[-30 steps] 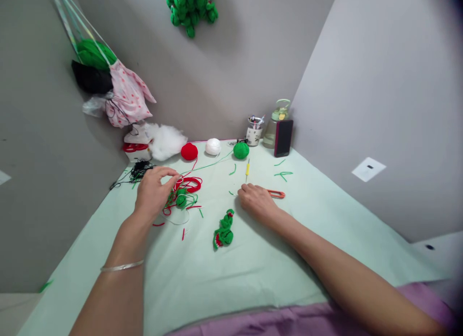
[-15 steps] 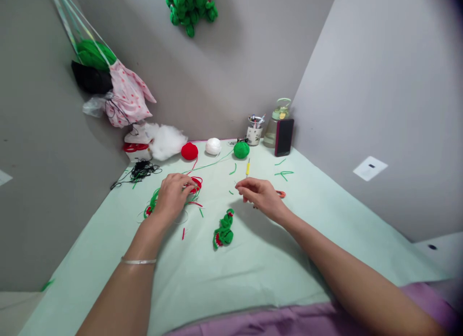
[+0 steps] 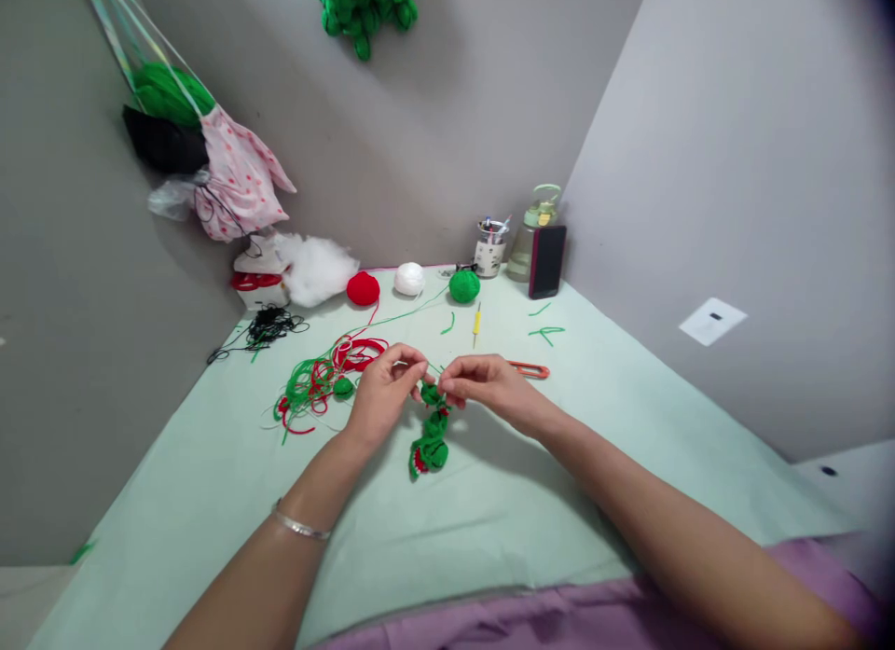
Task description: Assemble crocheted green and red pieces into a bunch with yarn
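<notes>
My left hand (image 3: 392, 391) pinches a small green crocheted piece (image 3: 430, 394) near the middle of the table. Close beside it on the right, my right hand (image 3: 493, 389) has thumb and fingertips together at the piece's edge; what they hold is too small to make out. Just below lie green crocheted figures (image 3: 430, 452) with red and white trim. To the left of my left hand, a tangle of green, red and white yarn (image 3: 308, 380) spreads out, with a small green crocheted ball (image 3: 342, 389) at its edge.
An orange cutter (image 3: 532, 370) lies partly behind my right hand. Beyond are a yellow-handled crochet hook (image 3: 476, 324), red (image 3: 363, 288), white (image 3: 409, 279) and green (image 3: 463, 286) yarn balls, white stuffing (image 3: 318, 269), a phone (image 3: 547, 262) and a bottle (image 3: 523, 254).
My left hand has moved right from the yarn tangle to the middle, and a small green piece now shows at its fingertips. My right hand has come slightly left and down to meet it.
</notes>
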Available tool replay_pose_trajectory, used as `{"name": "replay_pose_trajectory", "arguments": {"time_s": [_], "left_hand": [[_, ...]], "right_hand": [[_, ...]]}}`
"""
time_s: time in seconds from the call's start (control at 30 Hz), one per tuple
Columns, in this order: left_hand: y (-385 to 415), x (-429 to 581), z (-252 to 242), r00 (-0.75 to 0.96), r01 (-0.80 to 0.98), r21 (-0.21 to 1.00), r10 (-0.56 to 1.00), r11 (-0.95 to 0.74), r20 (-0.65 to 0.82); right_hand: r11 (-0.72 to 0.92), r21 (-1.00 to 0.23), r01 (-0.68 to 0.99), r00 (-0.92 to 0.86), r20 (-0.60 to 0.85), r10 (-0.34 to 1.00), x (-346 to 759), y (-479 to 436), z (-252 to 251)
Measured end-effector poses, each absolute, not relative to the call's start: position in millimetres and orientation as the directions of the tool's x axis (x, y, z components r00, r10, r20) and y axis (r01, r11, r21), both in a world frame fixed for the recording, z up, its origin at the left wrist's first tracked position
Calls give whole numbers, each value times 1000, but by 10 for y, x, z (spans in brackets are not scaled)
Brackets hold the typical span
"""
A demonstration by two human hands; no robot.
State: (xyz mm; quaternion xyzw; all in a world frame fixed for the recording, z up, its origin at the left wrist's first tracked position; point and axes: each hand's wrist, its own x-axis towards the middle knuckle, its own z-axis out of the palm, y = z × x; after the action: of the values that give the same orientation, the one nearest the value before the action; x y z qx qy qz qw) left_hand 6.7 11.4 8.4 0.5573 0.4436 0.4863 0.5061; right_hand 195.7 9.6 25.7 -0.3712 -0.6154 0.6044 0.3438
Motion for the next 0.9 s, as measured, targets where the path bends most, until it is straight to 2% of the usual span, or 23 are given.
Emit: {"name": "replay_pose_trajectory", "arguments": {"time_s": [0.1,0.17,0.27,0.33,0.4,0.47,0.57,0.63,0.8,0.9], "left_hand": [[126,74,61,163,-94,994,985,-48,63],[119,73,70,153,-65,996,985,-68,78],[86,71,102,89,114,980,984,-164,154],[55,77,114,75,272,932,971,-238,226],[24,96,112,86,354,892,959,-281,268],[-9,127,104,124,294,916,961,-272,246],[-55,183,97,290,90,979,945,-182,149],[-82,215,101,351,65,982,926,-175,141],[-112,266,106,231,214,910,924,-355,305],[-99,281,82,169,172,947,955,-271,242]], "right_hand": [[-155,-985,-72,-486,-101,868,2037,156,278],[-214,-967,-137,-496,-120,860,2095,199,291],[-222,-955,-199,-459,-110,881,2147,239,303],[-222,-952,-210,-434,-113,894,2150,241,309],[-220,-956,-192,-433,-119,893,2133,226,314],[-207,-965,-163,-449,-115,886,2109,201,318],[-188,-973,-136,-471,-103,876,2079,170,323],[-171,-976,-134,-468,-90,879,2070,162,322],[-130,-984,-119,-417,-70,906,2048,166,288],[-35,-996,-88,-380,1,925,2028,151,267]]}}
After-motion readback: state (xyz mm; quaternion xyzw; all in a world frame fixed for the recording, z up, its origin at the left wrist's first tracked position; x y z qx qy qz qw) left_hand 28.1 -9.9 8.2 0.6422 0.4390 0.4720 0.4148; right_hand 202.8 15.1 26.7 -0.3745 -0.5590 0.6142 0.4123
